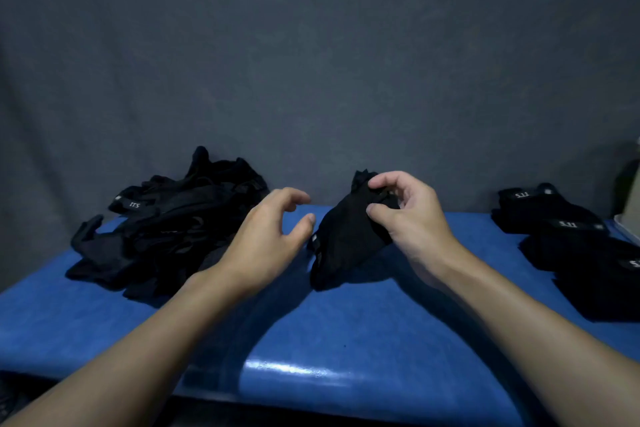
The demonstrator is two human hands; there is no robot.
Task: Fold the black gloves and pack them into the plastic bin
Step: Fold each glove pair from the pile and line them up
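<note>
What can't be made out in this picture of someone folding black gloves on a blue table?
Head view:
1. Loose pile: black on black, count unreadable.
2. Held glove: upper end hidden by the right hand and its grip.
3. Folded stack: cut off by the right edge.
4. Pale corner at the right edge: cut off; bin or not, cannot tell.

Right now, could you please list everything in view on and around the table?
loose heap of black fabric gloves: many, black, table's left
single black fabric glove: one, black, centre, partly lifted
folded black white-labelled gloves: several, black, table's right
smooth blue table cover: one, blue, under everything
grey cloth backdrop: one, grey, behind table
pale cut-off object: one, whitish, right edge
left grip: one, bare, empty, beside single glove
right grip: one, bare, pinching single glove
</note>
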